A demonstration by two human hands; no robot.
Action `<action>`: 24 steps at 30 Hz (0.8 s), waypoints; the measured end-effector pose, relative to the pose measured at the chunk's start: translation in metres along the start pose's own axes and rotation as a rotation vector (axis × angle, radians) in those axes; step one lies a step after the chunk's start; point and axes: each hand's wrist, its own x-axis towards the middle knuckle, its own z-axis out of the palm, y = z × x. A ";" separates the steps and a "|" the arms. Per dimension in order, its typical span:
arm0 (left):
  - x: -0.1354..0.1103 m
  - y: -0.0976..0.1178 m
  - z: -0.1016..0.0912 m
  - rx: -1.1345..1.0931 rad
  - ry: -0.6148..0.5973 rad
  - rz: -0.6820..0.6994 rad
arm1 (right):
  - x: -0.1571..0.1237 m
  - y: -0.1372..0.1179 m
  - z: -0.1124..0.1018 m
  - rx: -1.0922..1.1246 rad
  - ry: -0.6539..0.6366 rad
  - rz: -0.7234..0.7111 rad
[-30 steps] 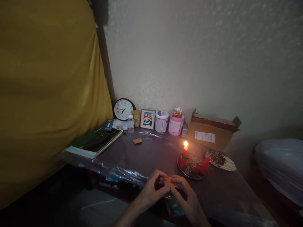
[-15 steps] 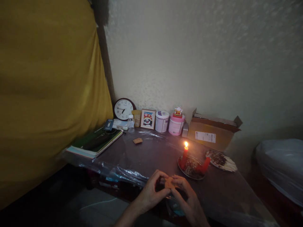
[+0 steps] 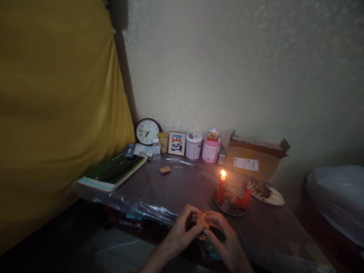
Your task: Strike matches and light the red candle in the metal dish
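Note:
Between the fingertips of both hands is a small flat tan piece (image 3: 203, 220), like card or thin wood, held just over the table's front edge. My left hand (image 3: 183, 229) pinches its left side with thumb and fingers. On the other side, my right hand (image 3: 224, 235) grips it the same way, and the fingers partly cover it. A similar tan piece (image 3: 164, 169) with small dark marks lies flat farther back on the table. Just beyond my right hand, a lit red candle (image 3: 221, 189) stands upright on a metal plate (image 3: 231, 214), beside a tilted red candle (image 3: 247, 198).
The table (image 3: 187, 189) has a clear plastic cover. Along the wall stand a clock (image 3: 147, 131), a panda picture (image 3: 176, 143), a white tin (image 3: 194, 146), a pink tin (image 3: 211, 149) and a cardboard box (image 3: 250, 161). A green book (image 3: 116, 172) lies left; a second plate (image 3: 265, 192) sits right.
Both hands stay nearly in place with the tan piece between them; its angle has shifted slightly. The whole view has moved a little. Nothing on the table has moved.

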 end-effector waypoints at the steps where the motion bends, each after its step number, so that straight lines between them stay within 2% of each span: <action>1: 0.000 0.000 0.000 0.021 0.007 0.012 | 0.000 0.001 0.000 0.010 -0.006 0.003; 14: 0.000 0.004 0.000 0.070 -0.007 0.052 | -0.003 0.005 -0.003 0.064 -0.061 0.044; 19: -0.001 0.005 0.000 0.115 -0.018 0.049 | -0.005 0.010 -0.004 0.042 -0.076 0.014; 24: -0.002 0.006 0.001 0.166 -0.032 0.047 | -0.006 0.003 -0.006 0.042 -0.060 -0.022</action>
